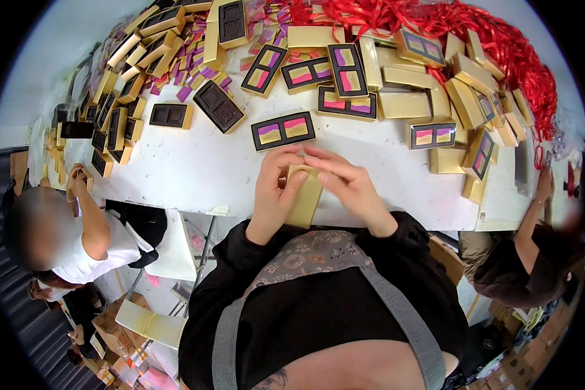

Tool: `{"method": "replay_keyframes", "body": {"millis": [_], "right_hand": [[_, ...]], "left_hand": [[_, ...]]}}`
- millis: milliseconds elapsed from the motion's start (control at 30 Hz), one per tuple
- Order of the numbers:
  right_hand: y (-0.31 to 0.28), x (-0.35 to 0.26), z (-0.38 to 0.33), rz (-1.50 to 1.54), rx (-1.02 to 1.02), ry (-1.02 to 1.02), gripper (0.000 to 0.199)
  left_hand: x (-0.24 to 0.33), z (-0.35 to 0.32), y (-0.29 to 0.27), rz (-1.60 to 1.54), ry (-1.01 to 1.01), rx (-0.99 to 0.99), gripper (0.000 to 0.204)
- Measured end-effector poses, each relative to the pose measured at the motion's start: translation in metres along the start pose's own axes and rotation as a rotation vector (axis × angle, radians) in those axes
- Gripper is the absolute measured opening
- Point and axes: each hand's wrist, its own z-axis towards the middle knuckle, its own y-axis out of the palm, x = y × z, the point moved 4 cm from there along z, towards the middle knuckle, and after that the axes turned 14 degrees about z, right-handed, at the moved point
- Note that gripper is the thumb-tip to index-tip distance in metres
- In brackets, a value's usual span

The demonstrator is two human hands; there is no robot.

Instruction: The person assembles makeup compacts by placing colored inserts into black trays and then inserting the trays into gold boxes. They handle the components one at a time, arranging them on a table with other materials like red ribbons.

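Close in front of me, at the table's near edge, I hold a slim gold box (pixel 303 203) between both hands. My left hand (pixel 274 188) grips its left side with the thumb along the top face. My right hand (pixel 351 185) closes on the far right corner, and its fingertips meet those of the left. The fingers cover the box's far end. Just beyond them lies a black two-slot tray box (pixel 283 139) with one purple and one pink piece in its slots. Farther left sit an unfilled black-tray box (pixel 218 106) and another similar box (pixel 167 115).
Several filled gold boxes (pixel 347 71) crowd the back middle of the white table (pixel 195 166). Red ribbon (pixel 507 58) heaps at the back right beside stacked gold boxes (pixel 406 104). Unfilled boxes (pixel 159 52) pile at the left. People work at both sides; a white chair (pixel 172 250) stands lower left.
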Motion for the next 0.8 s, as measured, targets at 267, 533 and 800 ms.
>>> {"method": "replay_keyframes", "body": {"millis": [267,533,800], "right_hand": [[-0.038,-0.130,0.012,-1.318,0.450,-0.716,0.019],[-0.084,-0.093,0.322,-1.186,0.488,-0.251,0.039],[-0.171,-0.059,0.395,-0.450,0.533,0.024,0.025]], "left_hand": [[0.046,0.035,-0.003,0.089,0.442,0.327,0.046],[0.020,0.027,-0.013,0.210,0.234,0.239,0.032],[0.011,0.039,-0.027,0.120,0.191,0.180,0.025]]}}
